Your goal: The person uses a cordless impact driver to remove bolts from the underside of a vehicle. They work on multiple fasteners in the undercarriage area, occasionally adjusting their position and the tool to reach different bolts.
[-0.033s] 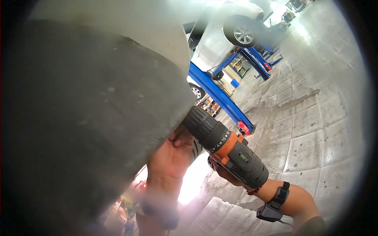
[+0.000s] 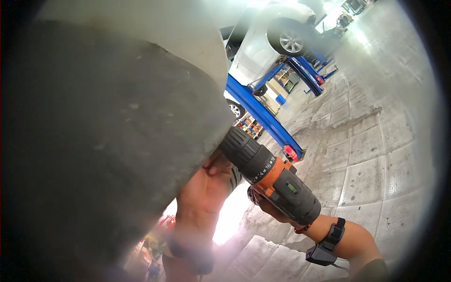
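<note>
A black and orange cordless drill (image 2: 286,188) points up and left, its black chuck (image 2: 238,143) at the edge of a large dark grey panel (image 2: 141,122). My right hand (image 2: 270,207) is closed around its grip, mostly behind the drill body. Just below the chuck is my left hand (image 2: 202,188), palm side showing and fingers curled at the panel's edge. Its fingertips are partly covered by the panel and the drill, so what they hold is hidden. The drill's tip is out of sight behind the panel.
A pale body surface (image 2: 188,28) adjoins the dark panel above. Beyond, a white car (image 2: 258,54) sits raised on a blue lift post (image 2: 263,117), with a red object (image 2: 290,152) at the post's foot. Worn floor tiles (image 2: 361,174) spread to the right. Bright light glares below the hands.
</note>
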A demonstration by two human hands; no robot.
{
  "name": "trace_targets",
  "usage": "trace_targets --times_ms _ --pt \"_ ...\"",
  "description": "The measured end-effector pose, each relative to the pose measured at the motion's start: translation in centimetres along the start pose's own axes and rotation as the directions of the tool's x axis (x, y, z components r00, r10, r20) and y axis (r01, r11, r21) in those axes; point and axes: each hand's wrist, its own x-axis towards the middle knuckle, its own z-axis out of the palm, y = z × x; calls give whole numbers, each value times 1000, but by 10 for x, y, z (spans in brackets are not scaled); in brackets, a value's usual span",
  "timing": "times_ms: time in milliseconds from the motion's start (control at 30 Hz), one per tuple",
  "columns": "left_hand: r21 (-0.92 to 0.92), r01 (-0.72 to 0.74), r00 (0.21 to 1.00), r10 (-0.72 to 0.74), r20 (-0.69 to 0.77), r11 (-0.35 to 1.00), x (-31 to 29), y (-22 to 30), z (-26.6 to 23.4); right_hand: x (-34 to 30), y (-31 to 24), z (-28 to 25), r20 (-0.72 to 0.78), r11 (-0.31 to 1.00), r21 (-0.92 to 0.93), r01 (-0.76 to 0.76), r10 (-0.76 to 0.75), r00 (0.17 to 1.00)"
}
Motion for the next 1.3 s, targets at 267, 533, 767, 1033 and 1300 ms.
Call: trace_targets --times_ms 267,533,767,1033,1300 --pt "24 -32 999 33 -27 999 3 -5 0 1 -21 0 272 619 686 -383 271 923" --pt "94 -78 997 79 -6 993 3 -3 -5 10 -64 -5 398 -242 911 -334 307 865" --pt "14 -44 997 45 -66 999 3 -12 8 14 10 -13 43 998 68 -17 14 999" --pt "89 -78 994 84 -75 993 5 -8 -2 -10 24 23 180 888 352 -295 244 953" --pt "-3 -46 999 46 -4 999 9 -5 0 -31 50 62 41 777 515 -362 400 916"
